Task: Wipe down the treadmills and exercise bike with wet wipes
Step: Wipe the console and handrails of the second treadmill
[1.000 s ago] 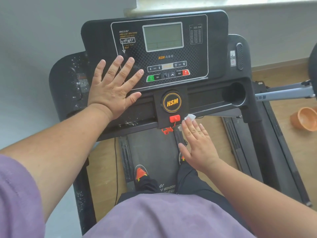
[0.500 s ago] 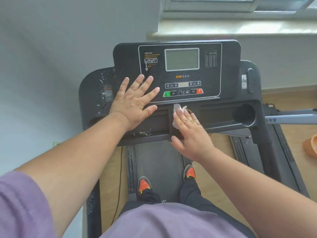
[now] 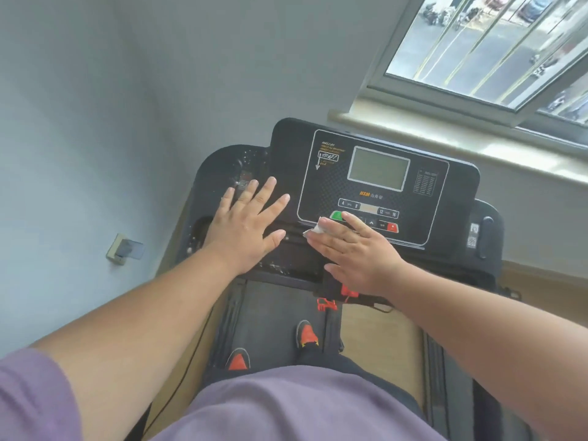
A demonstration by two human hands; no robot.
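Standing on the treadmill (image 3: 270, 323), we press a white wet wipe (image 3: 315, 231) under the flat fingers of our right hand (image 3: 356, 249) at the lower left edge of the console panel (image 3: 375, 183), beside the green button (image 3: 336, 215). Most of the wipe is hidden beneath the fingers; only a crumpled corner shows, so we cannot tell its long axis or which way it points. Our left hand (image 3: 246, 226) lies flat with fingers spread on the console's left side, holding nothing. Versus half a second ago, the right hand and wipe have moved up from the tray area onto the button row; the left hand stays put. Panel lettering is unreadable.
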